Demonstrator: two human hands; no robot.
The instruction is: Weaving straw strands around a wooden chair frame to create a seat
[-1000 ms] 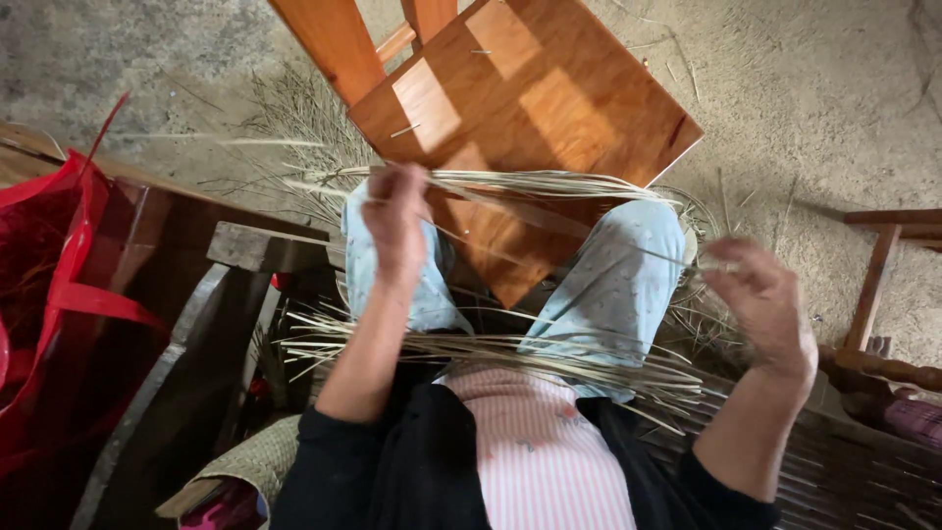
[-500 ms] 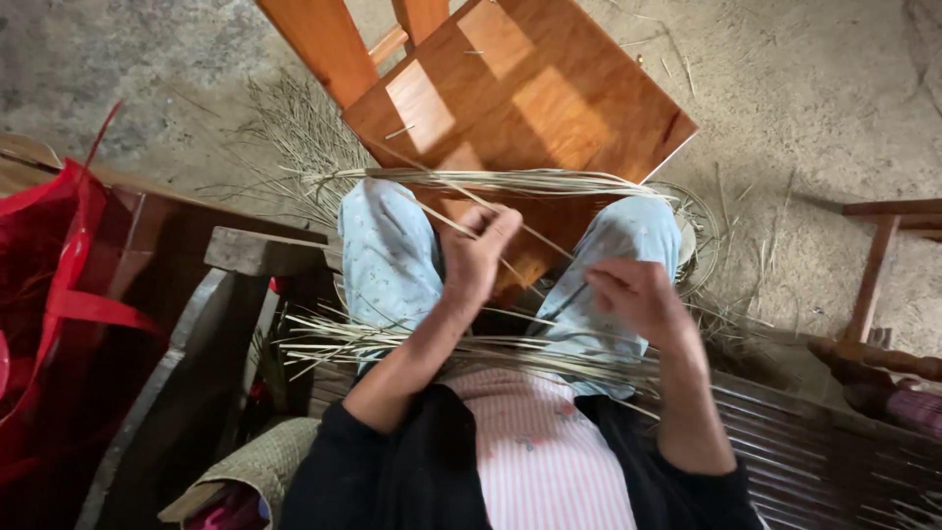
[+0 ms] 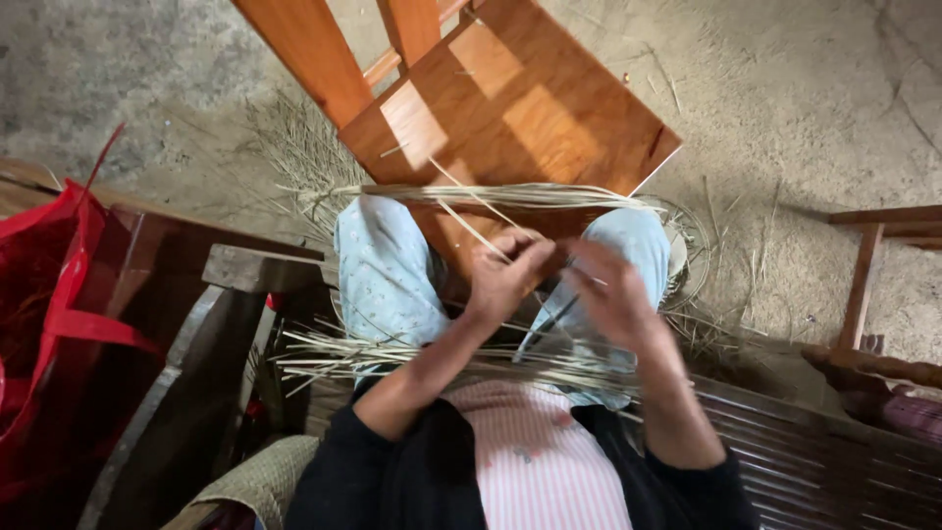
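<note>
My left hand (image 3: 507, 278) and my right hand (image 3: 613, 291) meet above my lap, both pinching thin pale straw strands (image 3: 471, 218). One strand runs up and left from my left fingers. A long bundle of straw (image 3: 491, 194) lies across my knees, which are in light blue trousers. A second bundle of straw (image 3: 392, 355) crosses my lap just under my forearms. The exact grip of my right fingers is blurred.
An orange-brown wooden stool (image 3: 510, 108) stands on the concrete floor ahead of my knees. A red bag (image 3: 59, 324) sits at left beside a dark wooden bench arm (image 3: 255, 267). A wooden frame (image 3: 868, 255) stands at right. Loose straw litters the floor.
My hands were apart, the left raised and the right out to the side; they have come together over my lap. The view has shifted slightly.
</note>
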